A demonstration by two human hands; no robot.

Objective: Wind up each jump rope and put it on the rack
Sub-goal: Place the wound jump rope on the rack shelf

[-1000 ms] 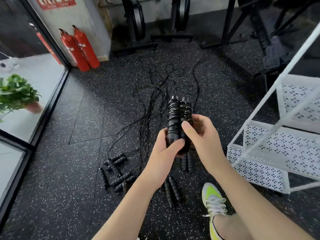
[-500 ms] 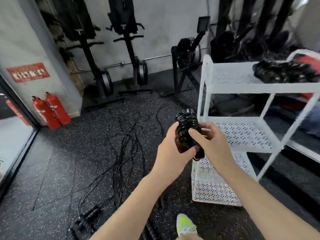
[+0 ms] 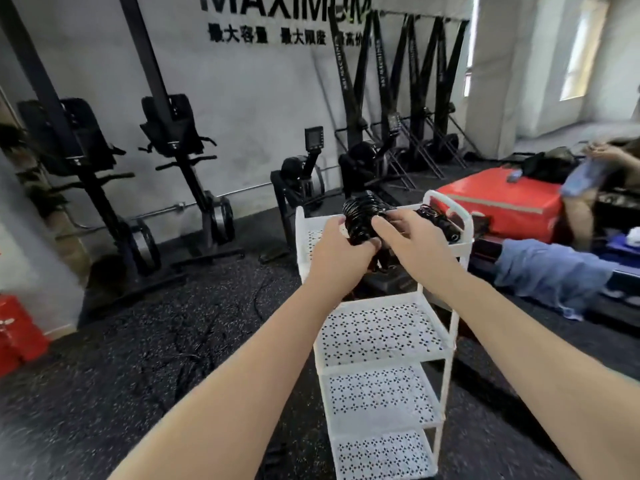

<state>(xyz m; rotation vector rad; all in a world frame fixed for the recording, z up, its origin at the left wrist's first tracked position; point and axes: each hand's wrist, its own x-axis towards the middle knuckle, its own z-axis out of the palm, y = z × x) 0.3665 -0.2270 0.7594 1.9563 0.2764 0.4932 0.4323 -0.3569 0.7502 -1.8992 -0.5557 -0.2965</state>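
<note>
Rack (image 3: 377, 332), white, perforated shelves, stands on the speckled floor (image 3: 104, 375); top shelf already carries wound ropes (image 3: 438, 220) at its far right corner. Loose ropes (image 3: 194, 344) lie tangled on the floor left of the rack, so the job looks part done.

Wound jump rope (image 3: 360, 218) is held over the top shelf's near left edge, not yet set down. Left hand (image 3: 337, 259) grips its lower end, fingers curled round; right hand (image 3: 414, 244) pinches its side, as far as blur allows.

Risks: coils could spring loose on release if the end isn't tucked. Placed near the left edge, the bundle could roll off.
</note>
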